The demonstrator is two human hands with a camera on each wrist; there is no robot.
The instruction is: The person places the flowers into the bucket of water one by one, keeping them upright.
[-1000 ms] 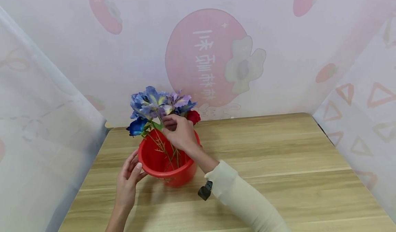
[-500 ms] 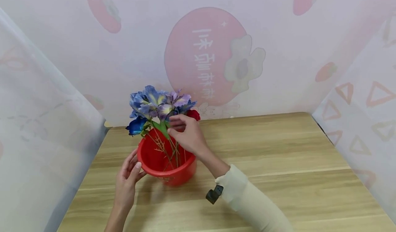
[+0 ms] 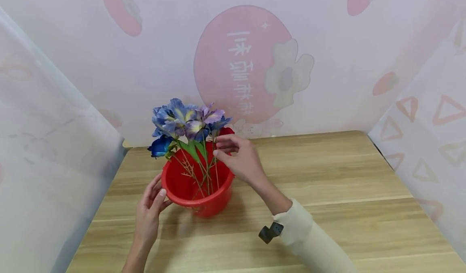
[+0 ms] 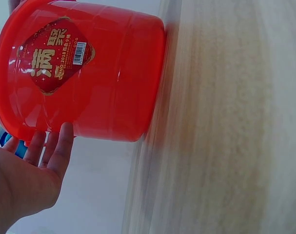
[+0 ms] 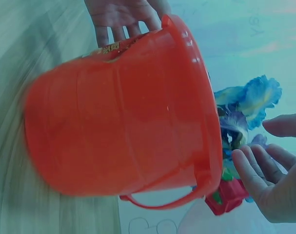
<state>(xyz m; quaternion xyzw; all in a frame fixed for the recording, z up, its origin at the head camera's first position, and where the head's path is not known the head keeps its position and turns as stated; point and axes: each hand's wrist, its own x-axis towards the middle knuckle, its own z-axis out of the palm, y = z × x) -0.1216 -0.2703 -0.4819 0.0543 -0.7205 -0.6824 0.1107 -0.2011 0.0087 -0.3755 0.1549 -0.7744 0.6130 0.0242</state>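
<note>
A red plastic bucket (image 3: pixel 214 203) stands on the wooden table with artificial flowers in it. Blue and purple irises (image 3: pixel 178 119) spread above its rim, a dark blue rose (image 3: pixel 160 147) leans out at the left, and a red rose (image 3: pixel 227 131) is partly hidden at the right. My left hand (image 3: pixel 148 214) touches the bucket's left side with its fingers extended, as the left wrist view also shows. Beside the stems at the bucket's right rim is my right hand (image 3: pixel 241 157). In the right wrist view, its thumb and fingers are apart with nothing between them.
The wooden table (image 3: pixel 327 192) extends to the right of the bucket. Behind it rises a pale printed backdrop (image 3: pixel 335 62), with side panels at left and right. A red handle (image 5: pixel 162 204) hangs from the bucket. A small black device is on the right wrist (image 3: pixel 271 231).
My right hand has drawn back to the right, from among the flower stems to the bucket's right edge. The flowers remain in the bucket, and my left hand has stayed at its side.
</note>
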